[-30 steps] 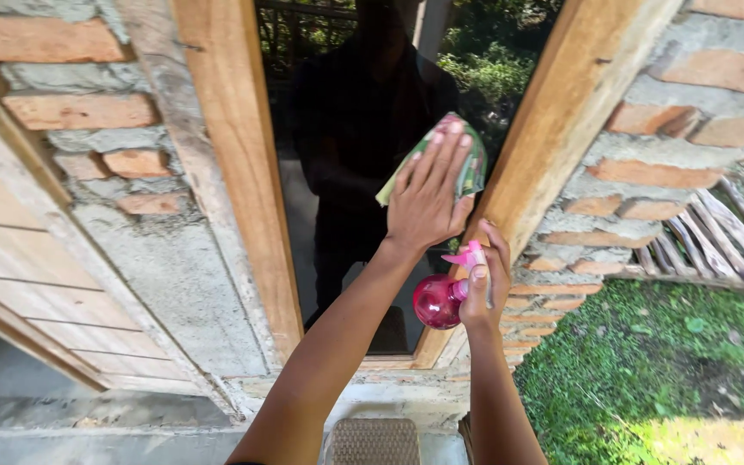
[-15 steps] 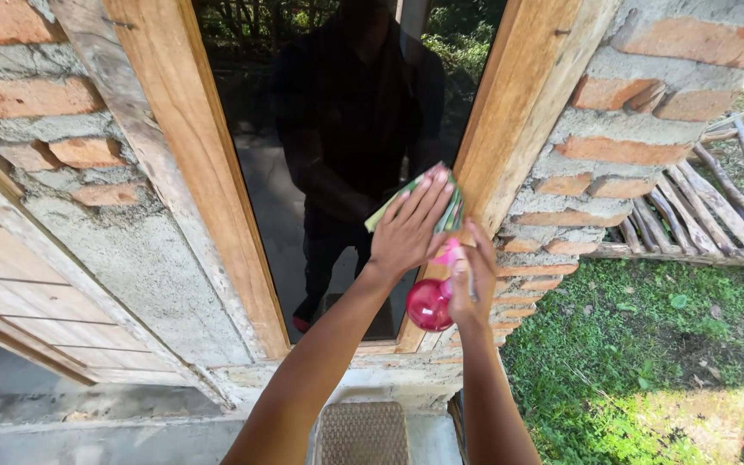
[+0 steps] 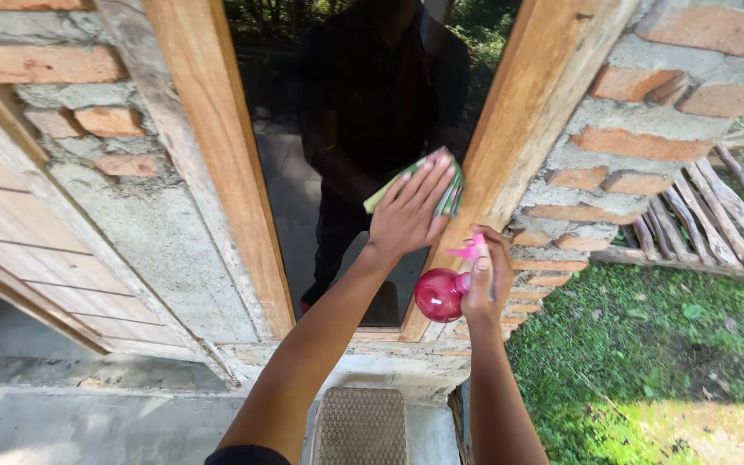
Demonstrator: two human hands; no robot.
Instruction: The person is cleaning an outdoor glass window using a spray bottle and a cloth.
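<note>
1. Fingers of my left hand lie spread and flat, pressing a folded green cloth against the dark window glass, a little right of the frame's centre.
2. Only the cloth's edges show, past my fingertips and thumb; the rest is hidden under my palm.
3. My right hand sits just below and to the right of the left, fingers curled shut around the neck of a round pink plastic spray bottle.
4. That bottle's globe-shaped body juts left from my fist, and its lighter pink trigger head pokes up above my knuckles.
5. Both forearms rise from the bottom centre of the frame, the left one crossing in front of the pane.
6. Dark glass reflects a person's figure in dark clothes.
7. Light wooden frame posts stand on either side of the pane; the cloth touches the right-hand post.
8. Red brick and grey mortar wall fills the upper left and upper right.
9. Green grass covers the lower right, with a stack of grey sticks above it.
10. A brown woven mat lies on the concrete step at the bottom centre.
</note>
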